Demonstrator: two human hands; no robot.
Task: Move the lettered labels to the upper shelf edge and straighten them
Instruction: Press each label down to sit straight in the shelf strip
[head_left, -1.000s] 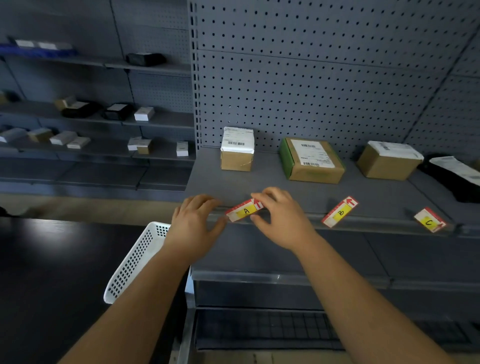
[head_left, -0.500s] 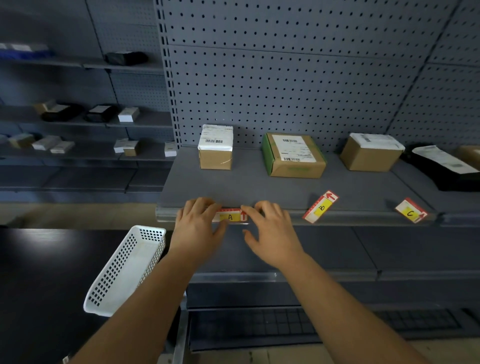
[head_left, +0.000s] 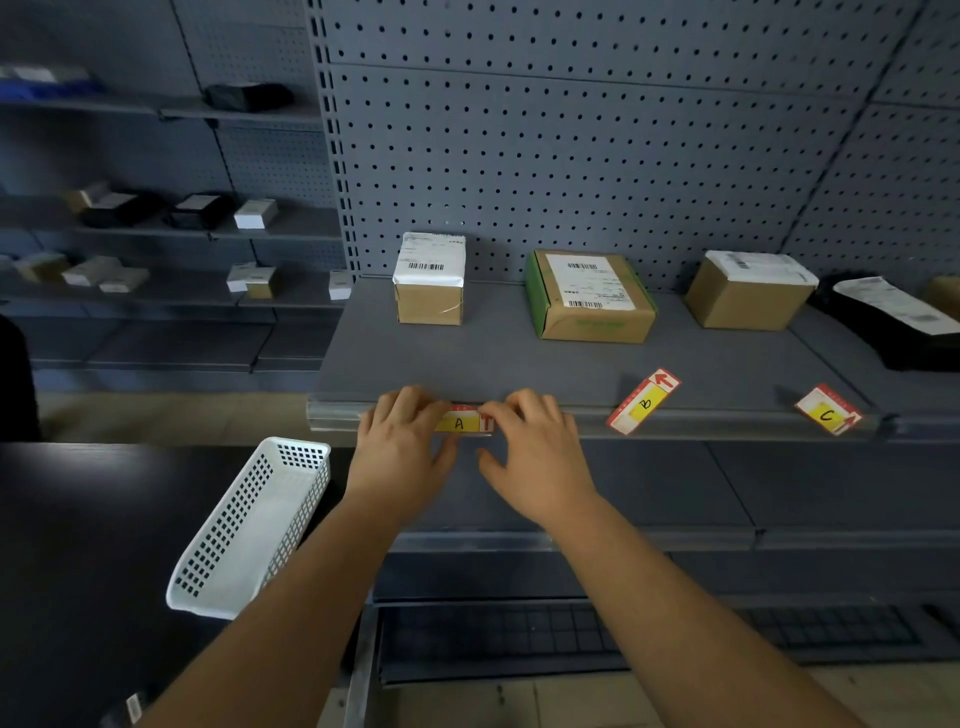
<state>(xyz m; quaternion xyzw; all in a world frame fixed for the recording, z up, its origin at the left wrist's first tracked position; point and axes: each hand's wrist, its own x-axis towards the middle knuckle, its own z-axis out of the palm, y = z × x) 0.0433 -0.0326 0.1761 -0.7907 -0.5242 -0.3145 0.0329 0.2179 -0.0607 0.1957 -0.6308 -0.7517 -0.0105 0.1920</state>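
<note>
So a second ago the A label (head_left: 459, 422) was tilted, pinched up between both hands just above the front lip of the shelf. Now it's sitting level, flat against the shelf edge (head_left: 727, 415) near the shelf's left end. Pretty much the same as half a second back, just pressed in a bit more. I'd call A basically done, maybe one last smoothing.

Only one view here, the head cam. Left hand (head_left: 402, 452) has its fingers draped over the top of the edge on the label's left end, thumb tucked under. Right hand (head_left: 535, 457) does the same on the right end, fingertips right by the red arrow. Neither is really gripping it, more like pressing it onto the strip from both sides.

The B label (head_left: 644, 401) hasn't budged: crooked, leaning diagonally across the front edge around the middle. The C label (head_left: 827, 410) is the same story toward the right end, tilted the other way. Those two are clearly next.

The white basket (head_left: 249, 530) sits on the dark table, lower left.
</note>
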